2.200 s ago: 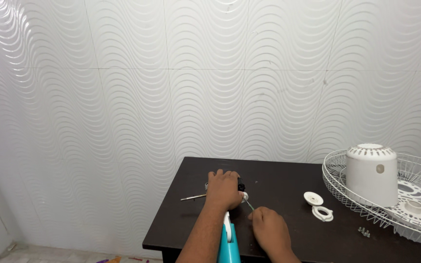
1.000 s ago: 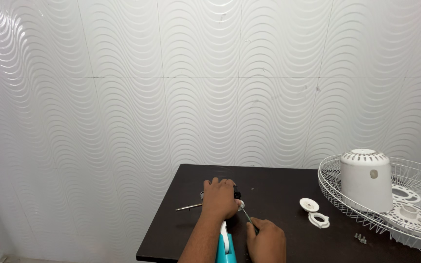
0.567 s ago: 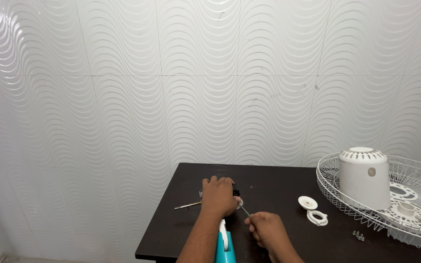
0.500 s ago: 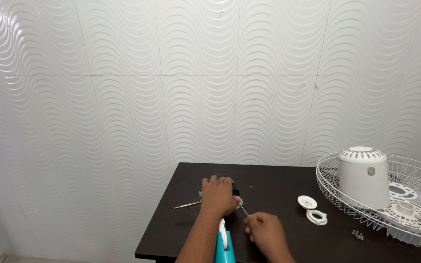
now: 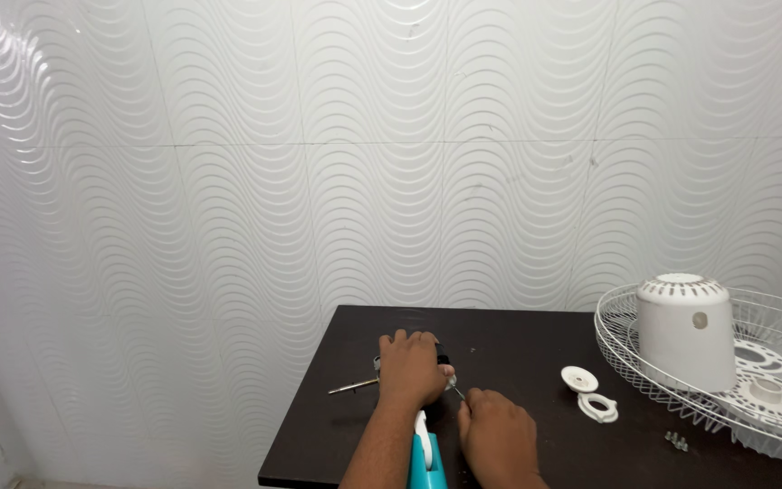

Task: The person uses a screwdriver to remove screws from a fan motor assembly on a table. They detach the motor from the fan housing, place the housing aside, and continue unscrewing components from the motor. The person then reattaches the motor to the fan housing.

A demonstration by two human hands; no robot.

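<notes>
Pinning a small dark part [image 5: 443, 355] under the left hand [image 5: 409, 369], fingers closed over it; right hand [image 5: 497, 436] pinches a thin tool [image 5: 457, 391]. Keep the part flat on the worktop [image 5: 518, 353], tool steady.

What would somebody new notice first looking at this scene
The wavy white wall fills most of the view above a dark table. At the table's near edge, the left hand covers a small dark part while the right hand holds a thin tool to it, a teal and white piece between the forearms. At right sits a white wire fan guard holding a white motor cover.
</notes>
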